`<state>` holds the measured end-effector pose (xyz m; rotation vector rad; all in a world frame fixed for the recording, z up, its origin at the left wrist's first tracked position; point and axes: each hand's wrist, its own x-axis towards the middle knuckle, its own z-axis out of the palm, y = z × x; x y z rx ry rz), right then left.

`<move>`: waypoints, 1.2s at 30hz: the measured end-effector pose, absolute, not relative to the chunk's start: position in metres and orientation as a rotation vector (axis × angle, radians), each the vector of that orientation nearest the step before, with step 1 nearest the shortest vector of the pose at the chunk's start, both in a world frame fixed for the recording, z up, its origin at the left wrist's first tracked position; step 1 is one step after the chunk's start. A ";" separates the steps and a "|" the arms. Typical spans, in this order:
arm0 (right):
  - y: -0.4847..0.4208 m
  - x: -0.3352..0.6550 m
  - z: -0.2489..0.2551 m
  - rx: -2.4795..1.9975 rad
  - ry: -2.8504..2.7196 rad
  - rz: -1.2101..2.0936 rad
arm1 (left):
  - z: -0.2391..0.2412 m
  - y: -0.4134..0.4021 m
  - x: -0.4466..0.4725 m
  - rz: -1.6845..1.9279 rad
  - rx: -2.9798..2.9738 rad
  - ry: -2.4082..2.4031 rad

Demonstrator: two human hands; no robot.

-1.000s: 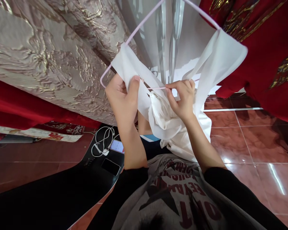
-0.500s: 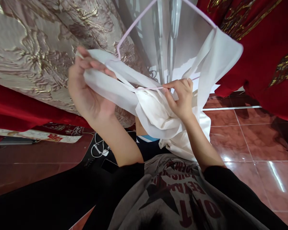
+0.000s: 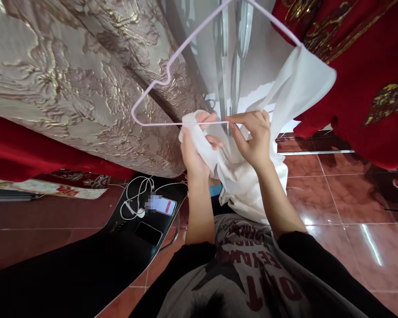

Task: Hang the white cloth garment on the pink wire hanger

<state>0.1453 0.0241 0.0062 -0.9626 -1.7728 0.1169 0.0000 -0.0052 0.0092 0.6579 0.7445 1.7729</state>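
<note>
A pale pink hanger [image 3: 155,125] hangs in front of me, its left shoulder bare. A white garment [image 3: 243,179] covers the hanger's right shoulder and trails in folds down toward my lap. My right hand [image 3: 254,137] is closed, pinching the hanger's bottom bar between thumb and index finger. My left hand [image 3: 199,150] grips a gathered part of the white garment by the middle of that bar, some fingers showing beyond the cloth. What kind of garment it is, I cannot tell.
Embossed pinkish-gold fabric [image 3: 69,88] hangs at left, and red cloth with gold sequins [image 3: 388,101] at right. On a black bench [image 3: 119,247] lie a lit phone [image 3: 164,204], a dark phone [image 3: 148,233] and a white cable [image 3: 128,207]. Red tiles [image 3: 354,194] cover the floor.
My left hand has moved right and drawn the garment off the hanger's left side, baring that shoulder. My right hand keeps its pinch on the bar. The lit phone has come into view.
</note>
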 end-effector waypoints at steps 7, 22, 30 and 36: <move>-0.020 0.177 0.055 -0.888 -1.735 0.445 | 0.016 -0.005 0.011 1.793 0.730 0.741; 0.011 0.185 -0.008 -1.159 -1.042 0.490 | 0.002 0.008 0.010 1.907 0.941 0.675; 0.018 0.199 0.008 -1.232 -1.143 0.503 | 0.002 0.010 0.010 1.909 0.907 0.753; 0.007 0.205 0.025 -1.305 -1.389 0.464 | 0.004 0.009 0.012 1.974 0.887 0.764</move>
